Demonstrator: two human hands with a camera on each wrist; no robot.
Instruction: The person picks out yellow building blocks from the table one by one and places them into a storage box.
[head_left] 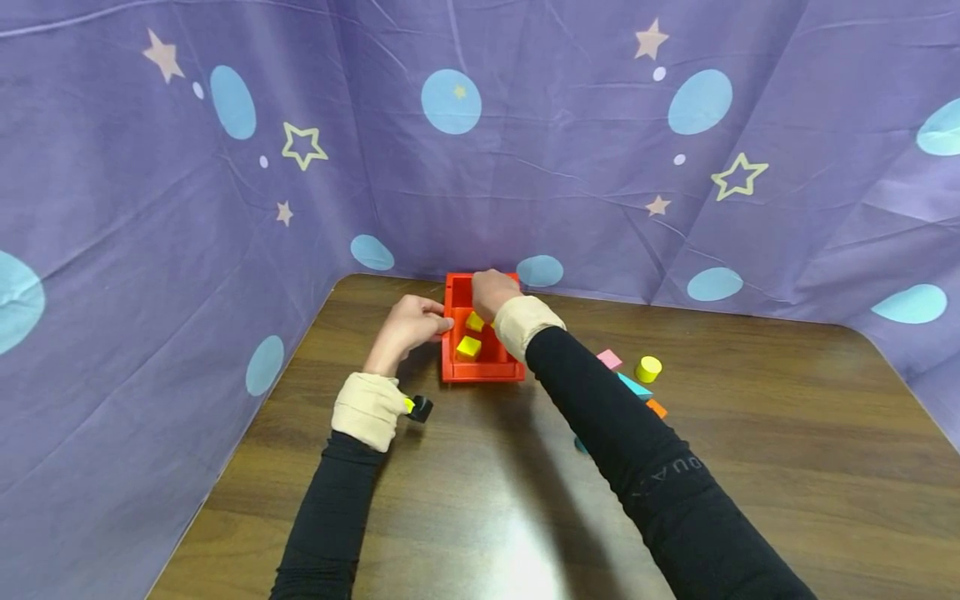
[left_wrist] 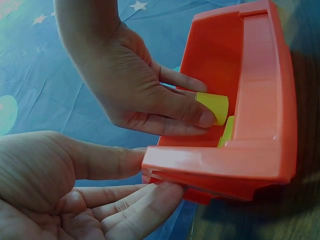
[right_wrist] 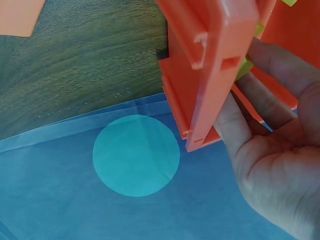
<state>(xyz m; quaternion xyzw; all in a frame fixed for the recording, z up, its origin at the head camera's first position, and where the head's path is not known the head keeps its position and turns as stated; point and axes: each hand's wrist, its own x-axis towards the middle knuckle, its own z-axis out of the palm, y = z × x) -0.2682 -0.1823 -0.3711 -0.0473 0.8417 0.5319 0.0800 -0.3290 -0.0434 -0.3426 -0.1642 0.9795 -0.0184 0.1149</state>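
Note:
A red plastic box (head_left: 483, 372) lies on the wooden table near its far edge. My left hand (head_left: 408, 329) pinches its left rim between thumb and fingers, as the left wrist view shows up close. Inside the box, my right hand (head_left: 495, 293) holds a small yellow block (left_wrist: 213, 106) with thumb and fingertips. Two more yellow blocks, one nearer (head_left: 468, 347) and one farther (head_left: 475, 322), rest in the box. In the right wrist view the box's wall partly hides the right fingertips and the yellow pieces.
Right of the box lie a pink block (head_left: 609, 359), a yellow cylinder (head_left: 648, 369), a light blue block (head_left: 635, 385) and an orange block (head_left: 657, 408). The right sleeve (head_left: 615, 417) partly covers this group. Purple patterned fabric (head_left: 570, 183) hangs right behind the box.

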